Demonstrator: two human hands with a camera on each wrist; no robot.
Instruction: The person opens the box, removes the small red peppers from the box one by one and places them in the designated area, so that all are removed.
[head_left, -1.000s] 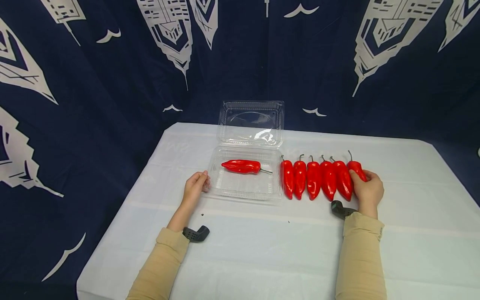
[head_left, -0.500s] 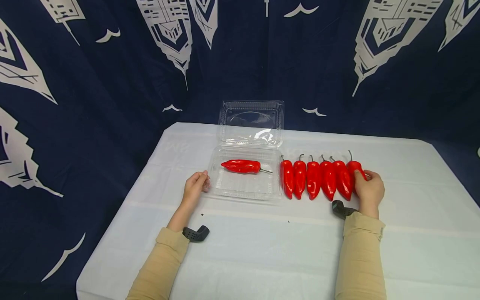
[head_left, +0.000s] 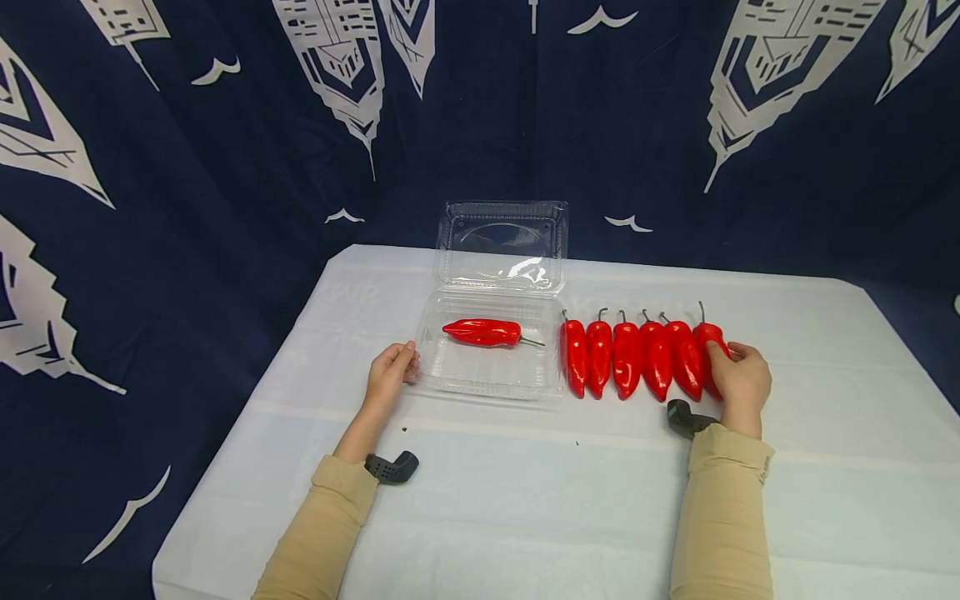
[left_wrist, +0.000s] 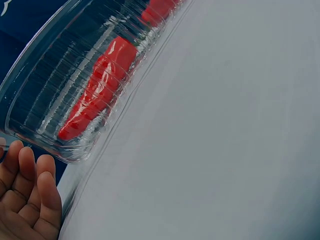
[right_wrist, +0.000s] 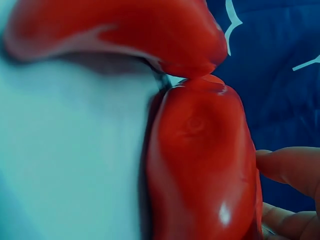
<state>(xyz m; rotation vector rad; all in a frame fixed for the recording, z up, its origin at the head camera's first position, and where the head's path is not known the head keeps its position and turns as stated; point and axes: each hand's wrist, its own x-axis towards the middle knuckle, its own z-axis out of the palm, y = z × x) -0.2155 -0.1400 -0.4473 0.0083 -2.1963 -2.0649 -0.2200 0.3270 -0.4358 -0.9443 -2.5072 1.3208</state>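
Note:
Clear plastic clamshell container (head_left: 491,379) lies open, its lid (head_left: 501,242) tipped back. One red pepper (head_left: 483,333) rests sideways inside, stem to the right. My left hand (head_left: 388,372) holds the container's left edge; in the left wrist view its fingers (left_wrist: 49,195) reach the rim near a corner. Right of the container, several red peppers (head_left: 627,360) lie side by side, stems pointing away. My right hand (head_left: 738,379) pinches the rightmost pepper (head_left: 707,335), partly covering it. Close up in the right wrist view, fingers (right_wrist: 290,167) touch that pepper's side.
Everything rests on a white-covered table (head_left: 540,517). Behind it hangs a dark blue cloth (head_left: 525,125) with pale printed shapes. A dark wrist device (head_left: 392,468) sits on the left wrist and another device (head_left: 686,418) on the right.
My right hand has shifted slightly right, and the rightmost pepper has turned a little straighter, more of its lower end showing. The left hand and container stay put.

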